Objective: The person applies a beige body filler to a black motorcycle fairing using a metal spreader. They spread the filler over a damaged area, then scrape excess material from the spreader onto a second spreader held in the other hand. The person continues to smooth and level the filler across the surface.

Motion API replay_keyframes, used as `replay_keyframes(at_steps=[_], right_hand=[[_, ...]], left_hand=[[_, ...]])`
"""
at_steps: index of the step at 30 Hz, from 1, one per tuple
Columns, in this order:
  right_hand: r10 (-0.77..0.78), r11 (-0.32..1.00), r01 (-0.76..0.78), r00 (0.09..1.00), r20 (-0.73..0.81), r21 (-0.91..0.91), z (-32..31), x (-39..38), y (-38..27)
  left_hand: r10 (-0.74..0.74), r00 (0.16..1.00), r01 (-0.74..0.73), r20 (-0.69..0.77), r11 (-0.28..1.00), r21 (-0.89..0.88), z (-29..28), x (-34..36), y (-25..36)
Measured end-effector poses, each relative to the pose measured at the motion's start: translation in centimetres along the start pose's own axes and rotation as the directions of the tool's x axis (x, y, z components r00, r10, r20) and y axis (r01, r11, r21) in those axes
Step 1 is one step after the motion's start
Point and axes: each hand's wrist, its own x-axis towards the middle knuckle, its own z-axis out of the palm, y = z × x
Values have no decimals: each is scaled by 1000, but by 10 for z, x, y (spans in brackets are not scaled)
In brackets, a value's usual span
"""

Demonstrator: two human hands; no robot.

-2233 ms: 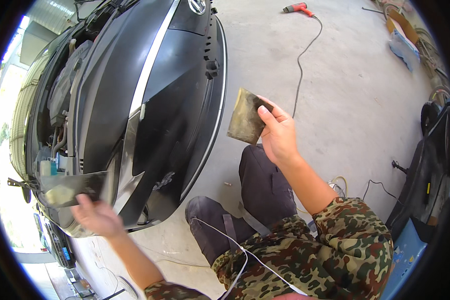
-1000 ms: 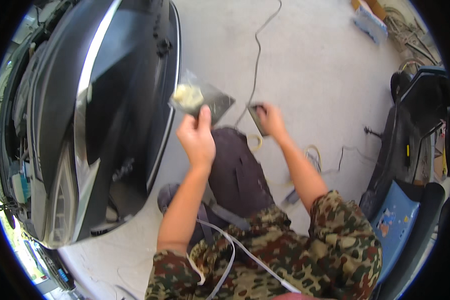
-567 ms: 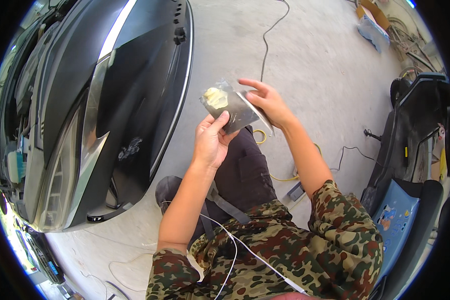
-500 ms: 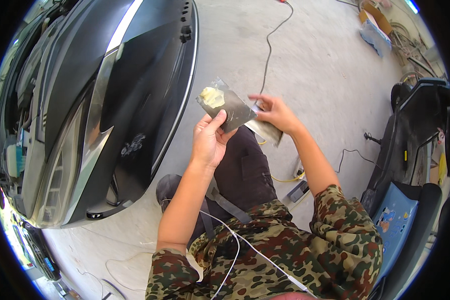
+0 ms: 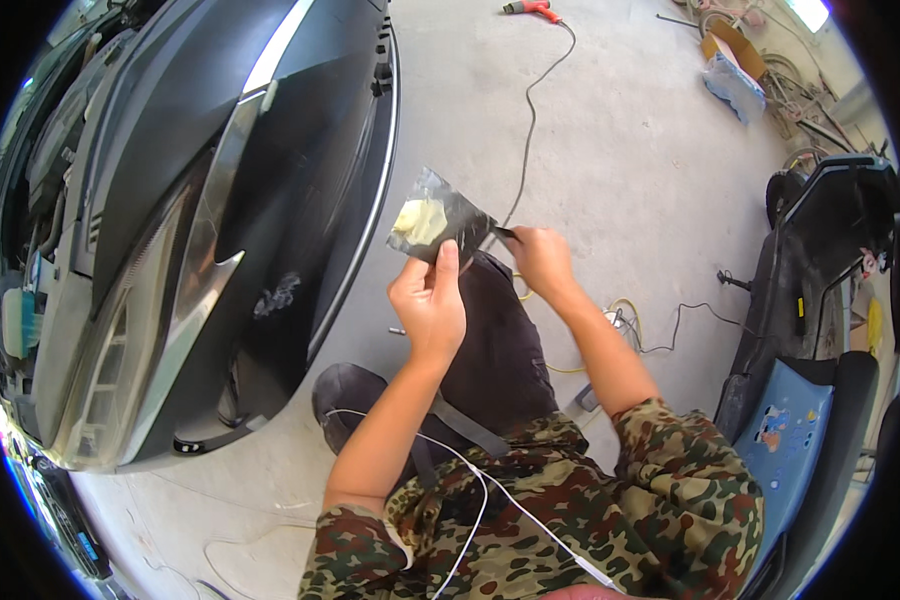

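Observation:
In my left hand (image 5: 432,305) is a thin, dark grey, square plate (image 5: 457,212), pinched by its near edge with the thumb on top. A lump of pale yellow putty (image 5: 420,221) lies on the plate's left part. My right hand (image 5: 544,262) is closed on a flat scraper (image 5: 507,234) at the plate's right corner; only a dark sliver of it shows. The plate is tilted over my knee. To the left stands a black car bumper (image 5: 300,190) with a whitish scuffed patch (image 5: 277,295) on it.
A red heat gun (image 5: 535,10) lies on the floor at the far side, its cord (image 5: 527,130) running toward me. A black and blue electric scooter (image 5: 770,400) stands at the right. Behind it are a cardboard box (image 5: 733,50) and a blue plastic bag (image 5: 734,88).
My right hand has turned, so the scraper's broad face no longer shows. The plate has shifted slightly left and down. The view has moved, bringing the heat gun into sight.

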Motion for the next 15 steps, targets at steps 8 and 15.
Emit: replay_keyframes(at_steps=[8,15], right_hand=[[148,-81,150,980,-137,985,-40,-18,-21],[-286,750,407,910,-300,521,-44,-38,-9]], left_hand=[[-391,893,451,224,788,-420,-13,8,-1],[-390,902,432,188,821,-373,-26,13,-6]])
